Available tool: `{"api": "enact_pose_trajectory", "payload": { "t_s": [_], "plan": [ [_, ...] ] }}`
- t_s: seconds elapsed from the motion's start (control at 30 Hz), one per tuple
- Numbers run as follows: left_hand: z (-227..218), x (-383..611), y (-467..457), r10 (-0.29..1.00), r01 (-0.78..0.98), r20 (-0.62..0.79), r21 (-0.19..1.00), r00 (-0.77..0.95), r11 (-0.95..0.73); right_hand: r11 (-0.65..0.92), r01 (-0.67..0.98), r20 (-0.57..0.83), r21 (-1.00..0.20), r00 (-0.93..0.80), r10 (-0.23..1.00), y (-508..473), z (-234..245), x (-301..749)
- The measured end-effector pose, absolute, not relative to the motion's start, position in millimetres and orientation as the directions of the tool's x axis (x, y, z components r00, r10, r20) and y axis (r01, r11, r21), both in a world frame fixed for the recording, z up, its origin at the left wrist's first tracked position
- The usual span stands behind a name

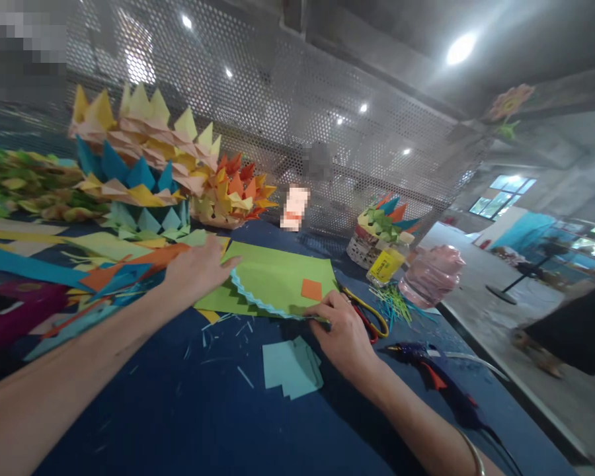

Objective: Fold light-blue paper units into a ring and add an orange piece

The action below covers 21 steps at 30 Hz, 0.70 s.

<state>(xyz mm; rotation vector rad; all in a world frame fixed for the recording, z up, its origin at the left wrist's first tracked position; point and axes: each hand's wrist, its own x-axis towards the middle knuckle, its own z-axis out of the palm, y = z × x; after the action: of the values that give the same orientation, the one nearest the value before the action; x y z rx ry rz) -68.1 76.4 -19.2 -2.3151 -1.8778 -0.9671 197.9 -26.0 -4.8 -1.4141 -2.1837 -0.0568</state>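
Blue table [178, 416], green sheet [277, 270] on it, pleated strip [252, 299] curving across the sheet. Right hand [344, 324] pinches the strip's right end; left hand [203, 261] is at the other end, can't tell if gripping. I'd use light fingertips, keep slack, don't crush pleats. Containers: pink one [432, 276], contents unclear; yellow-label bottle [384, 266], ditto.

Illumination is moderate. Sources: overhead lamps [461, 48]; daylight from windows [503, 196] at right. The largest lamp is overexposed. A soft shadow falls on the desk [188, 423] below the right hand [344, 324]. Wide-angle distortion stretches the edges; the right background is soft; pixelated blocks mask several areas.
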Motion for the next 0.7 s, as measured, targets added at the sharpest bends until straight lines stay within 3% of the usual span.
{"api": "enact_pose_trajectory", "payload": {
  "t_s": [0.03, 0.1, 0.47, 0.7],
  "plan": [
    [-18.8, -68.5, 75.2, 0.923, 0.941, 0.382, 0.327, -0.045, -0.089, 0.444, 0.861, 0.445, -0.249, -0.306, 0.841, -25.6, -4.9, 198.1],
    [-17.7, -63.5, 70.4, 0.934, 0.950, 0.350, 0.310, -0.069, -0.046, 0.429, 0.865, 0.430, -0.260, -0.294, 0.853, -24.8, -5.0, 198.6],
    [-14.0, -37.3, 59.6, 0.898, 0.858, 0.433, 0.429, 0.078, -0.282, 0.493, 0.813, 0.400, -0.310, -0.359, 0.843, -22.5, -4.8, 198.3],
    [-6.3, -26.8, 53.7, 0.862, 0.837, 0.454, 0.364, 0.224, -0.409, 0.565, 0.771, 0.419, -0.293, -0.428, 0.801, -14.4, -9.7, 197.3]
  ]
}}
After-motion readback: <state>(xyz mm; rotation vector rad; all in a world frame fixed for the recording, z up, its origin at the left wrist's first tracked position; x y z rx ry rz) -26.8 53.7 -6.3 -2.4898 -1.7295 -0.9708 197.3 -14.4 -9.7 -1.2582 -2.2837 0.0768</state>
